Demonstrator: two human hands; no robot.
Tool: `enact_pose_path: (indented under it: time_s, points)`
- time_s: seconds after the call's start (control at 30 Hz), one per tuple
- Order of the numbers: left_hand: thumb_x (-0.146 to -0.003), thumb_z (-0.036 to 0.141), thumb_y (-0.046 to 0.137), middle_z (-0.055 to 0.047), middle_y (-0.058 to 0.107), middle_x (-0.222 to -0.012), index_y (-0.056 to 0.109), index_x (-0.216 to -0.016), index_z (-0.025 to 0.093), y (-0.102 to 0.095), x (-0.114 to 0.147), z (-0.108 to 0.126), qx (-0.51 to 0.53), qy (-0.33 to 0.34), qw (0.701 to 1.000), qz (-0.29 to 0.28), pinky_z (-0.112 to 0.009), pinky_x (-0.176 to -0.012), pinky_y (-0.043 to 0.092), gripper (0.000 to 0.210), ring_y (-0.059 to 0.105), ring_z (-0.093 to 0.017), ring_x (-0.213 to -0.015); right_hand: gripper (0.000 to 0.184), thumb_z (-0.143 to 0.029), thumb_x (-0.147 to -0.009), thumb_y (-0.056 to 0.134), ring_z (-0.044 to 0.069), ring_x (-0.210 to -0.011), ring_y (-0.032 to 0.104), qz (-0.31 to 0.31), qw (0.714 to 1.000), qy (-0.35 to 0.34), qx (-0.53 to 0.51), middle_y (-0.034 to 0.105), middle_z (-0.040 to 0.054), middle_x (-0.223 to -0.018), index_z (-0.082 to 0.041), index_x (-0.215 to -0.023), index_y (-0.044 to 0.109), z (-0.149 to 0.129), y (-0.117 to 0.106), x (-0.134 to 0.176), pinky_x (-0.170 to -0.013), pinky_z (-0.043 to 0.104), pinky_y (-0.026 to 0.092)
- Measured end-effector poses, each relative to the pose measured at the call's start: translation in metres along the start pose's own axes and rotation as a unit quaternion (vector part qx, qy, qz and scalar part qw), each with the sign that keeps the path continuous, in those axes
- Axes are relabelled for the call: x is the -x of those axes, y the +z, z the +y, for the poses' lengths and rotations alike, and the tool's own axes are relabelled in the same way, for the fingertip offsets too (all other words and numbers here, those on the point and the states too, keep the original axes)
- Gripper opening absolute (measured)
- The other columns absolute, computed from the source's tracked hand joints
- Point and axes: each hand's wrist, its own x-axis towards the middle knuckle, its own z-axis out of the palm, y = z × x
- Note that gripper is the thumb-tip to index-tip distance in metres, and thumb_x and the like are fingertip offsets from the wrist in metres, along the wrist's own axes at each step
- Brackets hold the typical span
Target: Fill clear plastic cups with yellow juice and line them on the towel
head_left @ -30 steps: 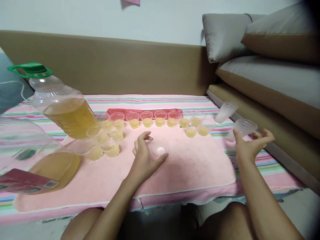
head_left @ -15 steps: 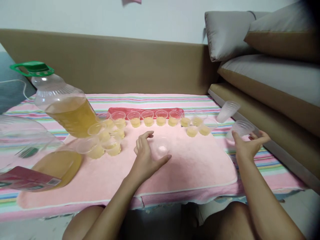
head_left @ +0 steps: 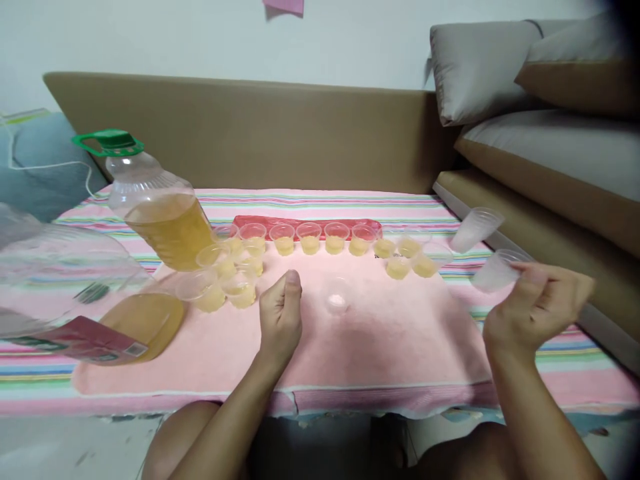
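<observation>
My left hand (head_left: 281, 310) is closed in a fist above the pink mat, thumb on top, with nothing showing in it. A clear, empty plastic cup (head_left: 337, 297) stands on the mat to its right. My right hand (head_left: 535, 307) is closed at the right, its fingers curled together beside the rim of a stack of clear plastic cups (head_left: 493, 272). Whether the fingertips grip that rim I cannot tell. Several cups with yellow liquid stand in a row (head_left: 309, 240) at the back, and more form a cluster (head_left: 240, 290) at the left.
Two large bottles of yellow liquid are at the left: one green-capped bottle (head_left: 170, 223) and one nearer bottle (head_left: 145, 327) with a red label. A tilted cup stack (head_left: 475, 230) lies behind my right hand. A red plastic package (head_left: 305, 223) lies behind the cups. Cushions (head_left: 550, 153) rise at the right.
My left hand has drawn back from the empty cup and closed from an open curve to a fist. My right hand has turned and shifted right, fingers now curled. The view has swung left.
</observation>
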Motion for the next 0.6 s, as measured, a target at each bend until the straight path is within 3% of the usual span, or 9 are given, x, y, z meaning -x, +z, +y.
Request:
enact_pose_path:
  time_s: [0.1,0.27,0.37,0.47,0.53,0.6]
  points:
    - [-0.110,0.058,0.045,0.004,0.025,-0.059,0.032,-0.064,0.022,0.002,0.002,0.004,0.067,0.002,0.998,0.003,-0.034,-0.054,0.019,0.059,0.024,-0.013,-0.052,0.049,-0.047,-0.117,0.048,0.031,-0.083,0.062,-0.105,0.989,-0.001,-0.102,0.064,0.0096,-0.080,-0.019,-0.084,0.070,-0.038,0.008,0.009,-0.079,0.045,0.045]
    - [-0.110,0.051,0.048,0.004,0.030,-0.061,0.040,-0.067,0.022,0.000,0.005,0.012,0.096,0.011,0.995,-0.007,-0.033,-0.053,0.022,0.052,0.027,-0.013,-0.053,0.026,-0.044,-0.113,0.064,0.024,-0.086,0.063,-0.287,0.926,0.008,-0.245,0.067,0.0060,-0.100,-0.018,-0.115,0.068,-0.073,0.025,0.028,-0.075,0.036,0.049]
    - [-0.108,0.052,0.048,0.004,0.031,-0.063,0.042,-0.069,0.022,-0.005,0.007,0.017,0.095,0.025,0.995,-0.006,-0.033,-0.054,0.023,0.050,0.028,-0.013,-0.053,0.047,-0.057,-0.106,0.075,0.027,-0.102,0.064,-0.367,0.882,0.024,-0.294,0.065,0.0089,-0.118,-0.019,-0.131,0.062,-0.088,0.035,0.038,-0.083,0.039,0.053]
    - [-0.108,0.050,0.050,0.003,0.033,-0.063,0.042,-0.068,0.021,-0.012,0.010,0.027,0.088,0.041,0.995,0.002,-0.033,-0.055,0.024,0.049,0.031,-0.013,-0.054,0.056,-0.067,-0.103,0.077,0.029,-0.110,0.062,-0.386,0.870,0.020,-0.306,0.063,0.0105,-0.124,-0.020,-0.128,0.063,-0.102,0.039,0.039,-0.086,0.042,0.054]
    - [-0.109,0.046,0.049,0.003,0.033,-0.062,0.041,-0.067,0.021,-0.018,0.014,0.040,0.087,0.057,0.995,0.010,-0.032,-0.053,0.022,0.049,0.029,-0.012,-0.052,0.047,-0.065,-0.108,0.072,0.026,-0.098,0.062,-0.357,0.875,-0.002,-0.328,0.065,0.0086,-0.111,-0.019,-0.118,0.065,-0.114,0.037,0.034,-0.079,0.039,0.052]
    - [-0.111,0.041,0.046,0.004,0.030,-0.060,0.039,-0.067,0.020,-0.028,0.023,0.056,0.087,0.081,0.993,0.005,-0.032,-0.050,0.018,0.049,0.025,-0.010,-0.047,0.047,-0.065,-0.116,0.058,0.022,-0.080,0.059,-0.339,0.855,-0.019,-0.393,0.061,0.0053,-0.092,-0.018,-0.110,0.066,-0.132,0.030,0.029,-0.068,0.035,0.047]
